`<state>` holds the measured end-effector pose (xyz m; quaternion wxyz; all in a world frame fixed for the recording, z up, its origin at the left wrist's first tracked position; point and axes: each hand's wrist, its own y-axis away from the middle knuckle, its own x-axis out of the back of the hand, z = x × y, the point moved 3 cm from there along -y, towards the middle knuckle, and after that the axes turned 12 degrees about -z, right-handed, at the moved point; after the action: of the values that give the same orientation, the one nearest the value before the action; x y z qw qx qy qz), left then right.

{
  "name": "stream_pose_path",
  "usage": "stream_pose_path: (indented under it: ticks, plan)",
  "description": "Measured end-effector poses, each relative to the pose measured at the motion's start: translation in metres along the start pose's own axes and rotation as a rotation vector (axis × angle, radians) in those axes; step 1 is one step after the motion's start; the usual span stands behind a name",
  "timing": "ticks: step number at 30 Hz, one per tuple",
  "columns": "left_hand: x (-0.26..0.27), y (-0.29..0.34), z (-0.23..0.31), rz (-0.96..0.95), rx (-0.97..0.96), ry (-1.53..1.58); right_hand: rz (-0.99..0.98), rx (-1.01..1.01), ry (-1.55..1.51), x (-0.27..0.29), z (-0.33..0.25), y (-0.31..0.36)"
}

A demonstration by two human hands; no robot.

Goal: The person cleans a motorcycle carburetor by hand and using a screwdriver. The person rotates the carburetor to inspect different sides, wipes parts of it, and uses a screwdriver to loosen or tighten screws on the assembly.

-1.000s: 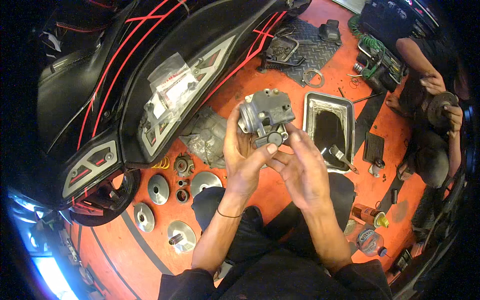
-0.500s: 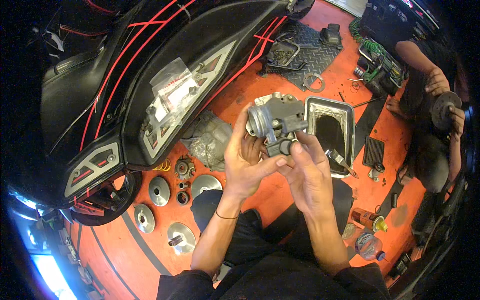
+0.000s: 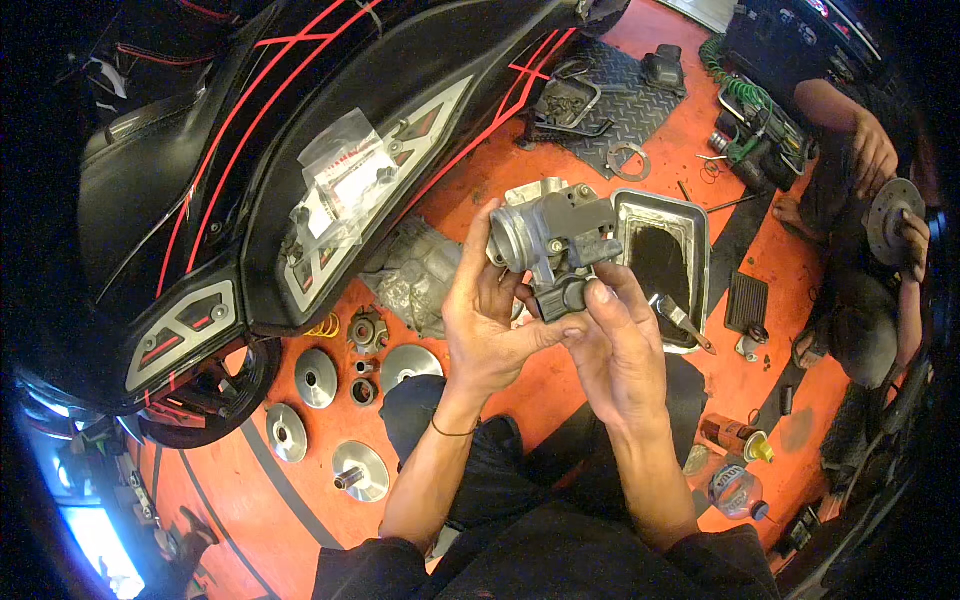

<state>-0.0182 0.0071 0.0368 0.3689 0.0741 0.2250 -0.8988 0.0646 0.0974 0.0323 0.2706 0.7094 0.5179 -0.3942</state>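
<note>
A throttle body, grey metal with a black sensor housing, is held up in front of me between both hands. My left hand is closed around its round intake mouth and underside, fingers partly hidden behind it. From below on the other side, my right hand grips the black connector part with thumb and fingers. My two thumbs come close together under that part. Beyond the throttle body lies a metal tray with dark residue, a paintbrush resting over its near right edge.
A black scooter with red stripes fills the left, a plastic bag on its footboard. Pulley discs and an engine cover lie on the orange floor. At right, another person's hand holds a round metal disc. A bottle lies near.
The throttle body has tipped slightly in my hands, showing more of its black housing. Both my hands keep their hold. The other person's disc has turned more toward me.
</note>
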Motion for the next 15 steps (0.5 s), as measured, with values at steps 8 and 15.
stream_pose_path:
  ticks: [8,15]
  plan:
    - [0.0033,0.0024,-0.0026,0.008,-0.025,0.013,-0.046,0.016,0.009,-0.0021,-0.0012,-0.0002]
    - [0.0016,0.0015,-0.0016,0.018,-0.046,0.027,-0.057,0.011,0.021,-0.0018,-0.0012,-0.0001]
